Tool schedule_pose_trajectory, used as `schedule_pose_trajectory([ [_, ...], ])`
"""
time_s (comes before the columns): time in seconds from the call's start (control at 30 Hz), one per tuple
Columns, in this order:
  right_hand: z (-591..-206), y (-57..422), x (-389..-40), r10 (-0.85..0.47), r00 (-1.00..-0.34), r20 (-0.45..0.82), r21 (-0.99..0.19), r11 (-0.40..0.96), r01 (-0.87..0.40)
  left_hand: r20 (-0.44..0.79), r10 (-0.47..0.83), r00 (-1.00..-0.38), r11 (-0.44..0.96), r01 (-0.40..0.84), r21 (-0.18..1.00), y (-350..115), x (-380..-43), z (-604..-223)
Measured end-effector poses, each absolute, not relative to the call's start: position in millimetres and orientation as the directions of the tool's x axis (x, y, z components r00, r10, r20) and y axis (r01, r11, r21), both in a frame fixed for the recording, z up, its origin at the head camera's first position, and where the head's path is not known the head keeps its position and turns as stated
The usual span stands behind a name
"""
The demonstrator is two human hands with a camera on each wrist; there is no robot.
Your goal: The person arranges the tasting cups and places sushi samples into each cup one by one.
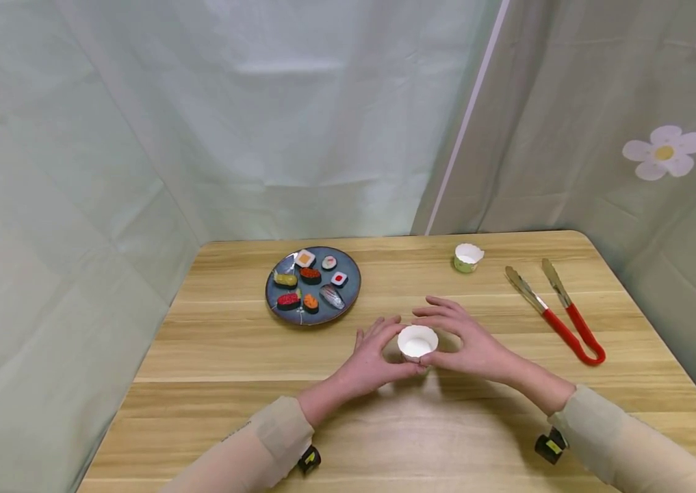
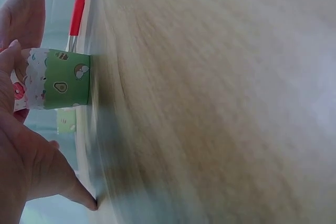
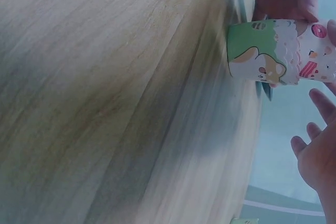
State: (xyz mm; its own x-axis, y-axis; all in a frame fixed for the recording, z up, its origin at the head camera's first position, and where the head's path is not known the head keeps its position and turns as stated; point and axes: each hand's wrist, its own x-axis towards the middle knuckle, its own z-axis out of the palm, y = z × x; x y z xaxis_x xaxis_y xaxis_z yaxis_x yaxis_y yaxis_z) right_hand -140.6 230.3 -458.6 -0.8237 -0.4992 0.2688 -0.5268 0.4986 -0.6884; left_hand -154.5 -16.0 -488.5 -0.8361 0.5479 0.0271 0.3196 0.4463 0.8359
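A small paper baking cup (image 1: 418,344) is between my two hands near the middle of the wooden table. My left hand (image 1: 378,356) grips its left side between thumb and forefinger. From the other side, my right hand (image 1: 465,342) pinches it, the remaining fingers spread off the cup. In the left wrist view the cup (image 2: 67,80) has a green lower part with small printed pictures and a white scalloped band. The right wrist view shows a printed animal and a pink-patterned upper part on the cup (image 3: 257,53); whether that is a second nested cup, I cannot tell.
A blue plate (image 1: 350,291) with several sushi pieces stands at the back left. Another paper cup (image 1: 468,258) is at the back right. Red-handled tongs (image 1: 569,329) lie spread on the right. Pale curtains (image 1: 335,123) hang behind the table.
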Motion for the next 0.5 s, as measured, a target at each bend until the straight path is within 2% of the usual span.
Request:
schedule_pose_trajectory([
  [0.23, -460.2, 231.0, -140.8, -0.492, -0.822, 0.288, -0.688, 0.491, -0.535, 0.034, 0.537, -0.843, 0.455, 0.324, 0.83, -13.7, -152.8, -488.5],
  [0.5, -453.0, 222.2, -145.9, -0.366, -0.858, 0.361, -0.672, 0.536, -0.511, 0.037, 0.533, -0.846, 0.456, 0.324, 0.829, -12.0, -152.2, -487.9],
])
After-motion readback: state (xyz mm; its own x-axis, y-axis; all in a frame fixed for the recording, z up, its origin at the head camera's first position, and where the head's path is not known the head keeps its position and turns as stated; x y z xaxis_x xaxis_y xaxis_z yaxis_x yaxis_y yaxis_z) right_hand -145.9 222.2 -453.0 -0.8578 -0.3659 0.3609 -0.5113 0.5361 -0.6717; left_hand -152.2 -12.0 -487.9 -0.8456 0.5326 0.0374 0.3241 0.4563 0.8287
